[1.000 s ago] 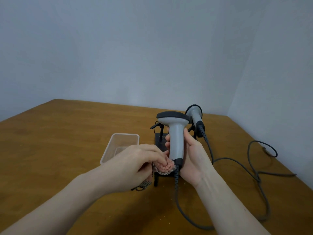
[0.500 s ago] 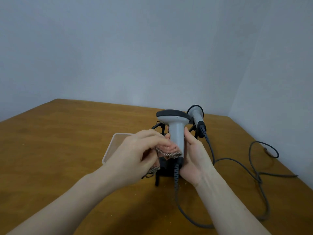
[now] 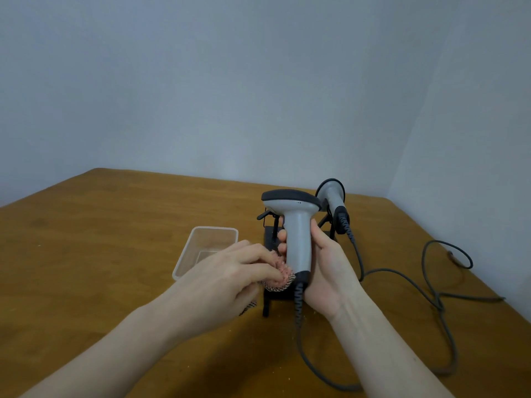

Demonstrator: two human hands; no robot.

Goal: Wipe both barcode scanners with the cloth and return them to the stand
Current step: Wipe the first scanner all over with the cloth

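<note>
My right hand [image 3: 326, 268] grips the handle of a grey barcode scanner [image 3: 296, 225], held upright above the table with its dark head on top. My left hand [image 3: 230, 280] pinches a pink checked cloth [image 3: 283, 278] and presses it against the lower left of that handle, near the dark base. A second grey scanner [image 3: 332, 196] rests on the black stand [image 3: 271, 234] behind, its head tilted up and back. Part of the stand is hidden behind my hands and the held scanner.
A clear plastic tub [image 3: 205, 248] sits on the wooden table [image 3: 100, 239] just left of the stand. Grey cables [image 3: 431, 285] loop across the table's right side, one coiled cord hanging from the held scanner. Walls close in behind and on the right.
My left hand slid the cloth up the scanner's handle, then back down to its base. The right hand kept the scanner nearly still.
</note>
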